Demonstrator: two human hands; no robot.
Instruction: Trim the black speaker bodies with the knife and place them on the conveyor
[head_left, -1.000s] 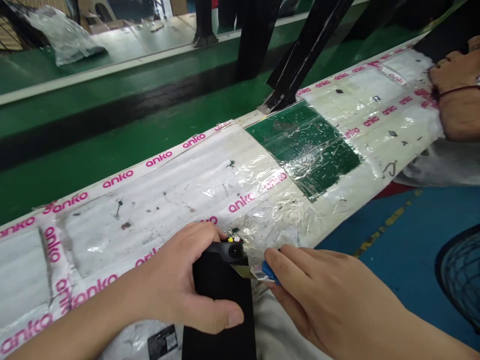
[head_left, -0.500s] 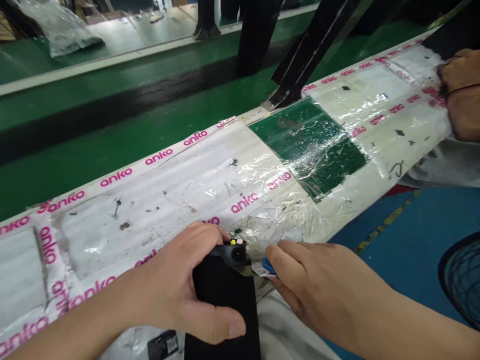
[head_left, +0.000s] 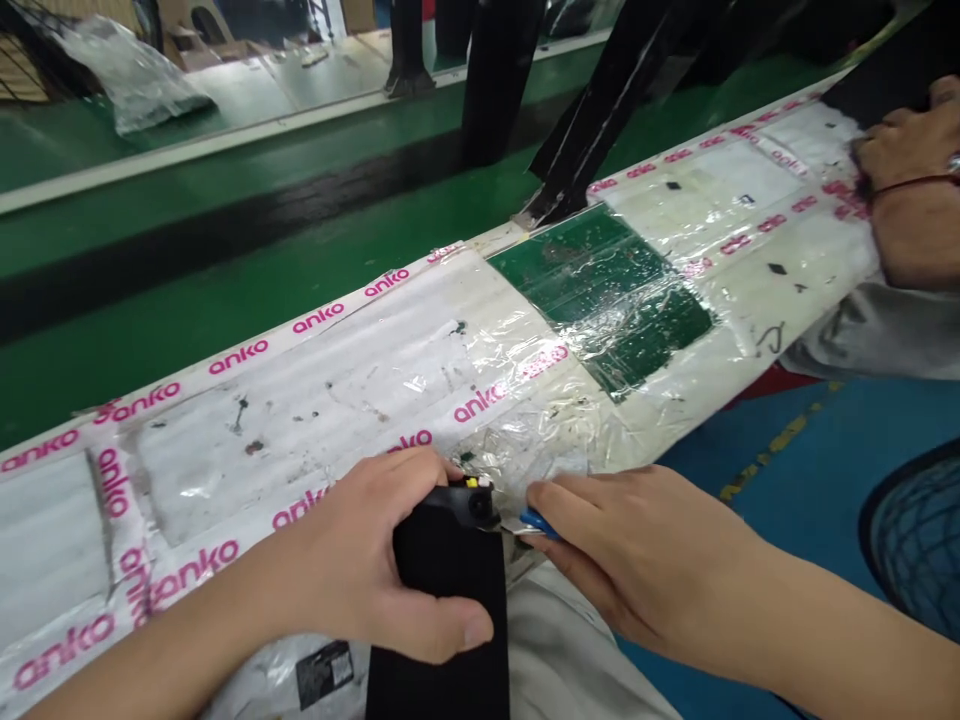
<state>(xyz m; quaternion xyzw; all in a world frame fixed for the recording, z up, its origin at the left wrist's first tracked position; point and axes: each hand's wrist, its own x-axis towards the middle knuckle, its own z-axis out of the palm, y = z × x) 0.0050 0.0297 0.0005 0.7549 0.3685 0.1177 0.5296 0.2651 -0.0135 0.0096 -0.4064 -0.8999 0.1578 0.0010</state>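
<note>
My left hand (head_left: 390, 560) is wrapped over a long black rectangular part (head_left: 442, 650), thumb across its face and fingers on its far side. At its upper end sits a dark moulded end piece with a round hole and small yellow and white connectors (head_left: 478, 483). My right hand (head_left: 607, 550) pinches a blue-handled tool (head_left: 536, 520) with a thin, pale, blade-like tip. That tip points left and meets or nearly meets the right corner of the end piece; exact contact is hard to see. Much of the tool is hidden inside my right fingers.
A taped, plastic-covered ledge (head_left: 360, 350) runs diagonally beneath the work, beside a green belt (head_left: 187, 310). Another person's hand (head_left: 907, 180) rests at the far right. A black mesh basket (head_left: 915, 550) stands right. A dark post (head_left: 577, 150) rises beyond the ledge; a clear bag (head_left: 135, 80) lies behind.
The view has shifted slightly. The black part tilts a little differently, and the blue tool's tip sits about as close to the end piece as before. Both hands keep their grip.
</note>
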